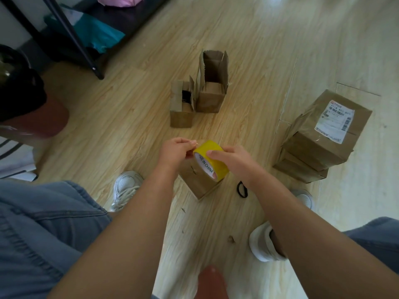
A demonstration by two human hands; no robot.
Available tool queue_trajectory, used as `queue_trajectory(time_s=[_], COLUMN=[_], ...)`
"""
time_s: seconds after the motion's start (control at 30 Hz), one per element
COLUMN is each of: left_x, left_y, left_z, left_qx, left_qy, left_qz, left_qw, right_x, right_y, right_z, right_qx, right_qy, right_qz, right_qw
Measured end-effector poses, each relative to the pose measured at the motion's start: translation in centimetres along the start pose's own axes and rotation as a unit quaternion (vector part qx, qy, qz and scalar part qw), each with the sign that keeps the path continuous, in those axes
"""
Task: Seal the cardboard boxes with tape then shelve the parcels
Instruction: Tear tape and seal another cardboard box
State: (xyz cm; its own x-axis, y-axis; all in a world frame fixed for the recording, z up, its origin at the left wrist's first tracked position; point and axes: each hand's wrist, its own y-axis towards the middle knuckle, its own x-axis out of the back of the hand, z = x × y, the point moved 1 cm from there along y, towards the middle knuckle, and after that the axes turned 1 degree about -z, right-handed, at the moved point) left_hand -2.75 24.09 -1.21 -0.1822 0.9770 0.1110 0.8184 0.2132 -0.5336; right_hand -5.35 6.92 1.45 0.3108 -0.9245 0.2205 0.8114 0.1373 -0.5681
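A yellow tape roll (pixel 210 160) is held above a small cardboard box (pixel 199 182) on the wood floor (pixel 129 117), gripped by the right hand (pixel 228 161) while its edge is pinched by the left hand (pixel 177 151). Two open-flapped boxes (pixel 200 93) are seen beyond, and a stack of sealed parcels (pixel 319 137) is set to the right.

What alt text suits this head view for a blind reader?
Left hand and right hand hold a yellow tape roll over a cardboard box on a wooden floor. Two open boxes stand beyond; taped parcels are stacked at right.
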Motion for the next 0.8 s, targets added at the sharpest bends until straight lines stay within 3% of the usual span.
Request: queue_trajectory(time_s=[0.2, 0.33, 0.43, 0.6, 0.7, 0.8], left_x=[0.3, 0.1, -0.2, 1.4, 1.8, 1.7], left_y=[0.2, 0.2, 0.0, 0.6, 0.6, 0.7], left_z=[0.2, 0.2, 0.3, 1.2, 1.3, 1.0], left_qx=[-0.005, -0.004, -0.008, 0.008, 0.006, 0.000], left_qy=[0.027, 0.017, 0.031, 0.017, 0.018, 0.033], left_qz=[-0.016, -0.046, -0.053, -0.099, -0.115, -0.130], left_qw=[0.999, 0.999, 0.998, 0.995, 0.993, 0.991], right_x=[-0.3, -0.3, -0.2, 0.6, 0.3, -0.3], right_y=[0.5, 0.7, 0.3, 0.0, -0.1, 0.3], right_z=[-0.9, -2.7, -3.5, -2.9, -3.0, -3.8], right_qx=[-0.029, -0.077, -0.114, -0.088, -0.075, -0.066], right_qy=[-0.045, -0.136, -0.114, -0.039, -0.069, -0.140], right_qz=[-0.033, -0.070, -0.069, -0.012, 0.018, -0.021], right_qw=[0.998, 0.985, 0.985, 0.995, 0.995, 0.988])
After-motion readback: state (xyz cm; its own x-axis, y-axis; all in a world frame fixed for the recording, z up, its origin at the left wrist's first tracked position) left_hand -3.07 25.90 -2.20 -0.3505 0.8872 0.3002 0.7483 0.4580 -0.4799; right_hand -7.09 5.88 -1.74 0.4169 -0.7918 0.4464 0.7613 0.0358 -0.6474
